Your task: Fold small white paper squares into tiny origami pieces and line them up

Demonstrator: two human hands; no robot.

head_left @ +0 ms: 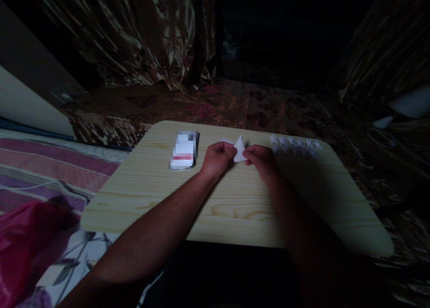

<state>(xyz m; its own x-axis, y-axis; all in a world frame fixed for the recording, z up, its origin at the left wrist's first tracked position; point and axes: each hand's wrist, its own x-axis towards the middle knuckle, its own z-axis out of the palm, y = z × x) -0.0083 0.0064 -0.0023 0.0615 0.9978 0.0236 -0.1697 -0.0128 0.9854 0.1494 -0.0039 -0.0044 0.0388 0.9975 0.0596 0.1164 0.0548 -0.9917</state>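
Note:
A small white sheet of paper (239, 150), folded to a triangle with its tip pointing away from me, is held up between both hands just above the table. My left hand (217, 158) pinches its left edge between thumb and fingers. At the lower right corner, my right hand (262, 159) grips it the same way. Another pale bit of paper shows behind my left fingers, partly hidden. Several small folded white paper pieces (295, 142) stand in two rows to the right of my right hand.
The light wooden table (228, 209) has rounded corners. A phone-like object (184, 150), blurred by pixels, lies left of my hands. A striped bed cover (60, 164) and a pink-red cloth or bag (27, 240) are at the left. Patterned curtains (134, 34) hang behind.

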